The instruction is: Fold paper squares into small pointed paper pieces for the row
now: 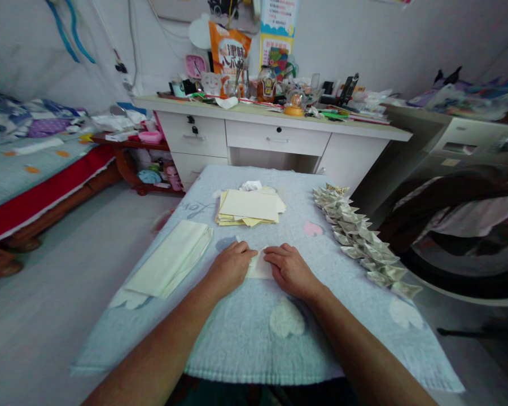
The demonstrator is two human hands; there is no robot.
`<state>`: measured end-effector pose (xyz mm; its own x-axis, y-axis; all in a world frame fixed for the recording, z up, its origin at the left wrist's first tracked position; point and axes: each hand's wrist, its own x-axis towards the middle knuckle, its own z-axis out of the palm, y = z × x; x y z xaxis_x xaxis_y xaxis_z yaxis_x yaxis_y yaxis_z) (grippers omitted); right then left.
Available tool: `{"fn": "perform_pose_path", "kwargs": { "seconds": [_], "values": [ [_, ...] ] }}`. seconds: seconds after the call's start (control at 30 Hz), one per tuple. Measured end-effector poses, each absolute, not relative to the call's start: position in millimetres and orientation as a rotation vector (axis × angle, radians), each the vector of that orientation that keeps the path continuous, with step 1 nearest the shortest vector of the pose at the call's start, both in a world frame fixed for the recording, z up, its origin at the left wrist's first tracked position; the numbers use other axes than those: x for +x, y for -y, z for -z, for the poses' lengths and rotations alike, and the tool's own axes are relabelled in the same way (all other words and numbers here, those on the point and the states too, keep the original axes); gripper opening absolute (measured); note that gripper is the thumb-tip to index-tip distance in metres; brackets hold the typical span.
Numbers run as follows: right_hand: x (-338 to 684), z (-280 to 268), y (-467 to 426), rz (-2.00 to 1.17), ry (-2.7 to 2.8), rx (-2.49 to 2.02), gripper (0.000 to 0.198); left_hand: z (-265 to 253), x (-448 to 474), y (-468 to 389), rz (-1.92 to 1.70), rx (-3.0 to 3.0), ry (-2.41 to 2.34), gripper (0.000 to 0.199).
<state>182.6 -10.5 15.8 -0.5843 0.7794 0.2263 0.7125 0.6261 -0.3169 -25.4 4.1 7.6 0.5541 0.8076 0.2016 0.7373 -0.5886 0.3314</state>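
A small pale sheet of paper point(260, 270) lies on the cloth-covered table in front of me, partly hidden by my hands. My left hand point(233, 266) is closed at its left side, with thumb and fingers pressed on the paper's edge. On the opposite side, my right hand point(291, 270) has its fingers bent together on the upper right part. Beyond them rests a stack of cream and yellow paper point(250, 204). To the left lies a pile of larger pale folded sheets point(169, 259). Rows of folded paper boats point(359, 237) stand along the right side.
The blue cloth point(232, 344) drapes over the table's edges. A crumpled white paper point(251, 185) sits behind the stack. Further back is a white desk point(275, 135) crowded with objects. A washing machine point(469, 146) stands at right, a bed point(38, 163) at left.
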Motion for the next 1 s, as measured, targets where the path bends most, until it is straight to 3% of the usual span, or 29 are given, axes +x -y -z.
{"fn": "perform_pose_path", "kwargs": {
  "seconds": [0.4,0.63,1.0],
  "values": [
    [188,-9,5,-0.449,2.303,-1.082,0.042,-10,-20,2,-0.516,2.576,-1.282,0.033],
    [193,-8,4,-0.423,2.276,-1.144,0.035,-10,-23,0,-0.586,2.534,-1.164,0.036],
    [193,-9,4,-0.384,2.358,-1.175,0.043,-4,-23,-3,-0.692,2.499,-1.130,0.027]
  ]
}}
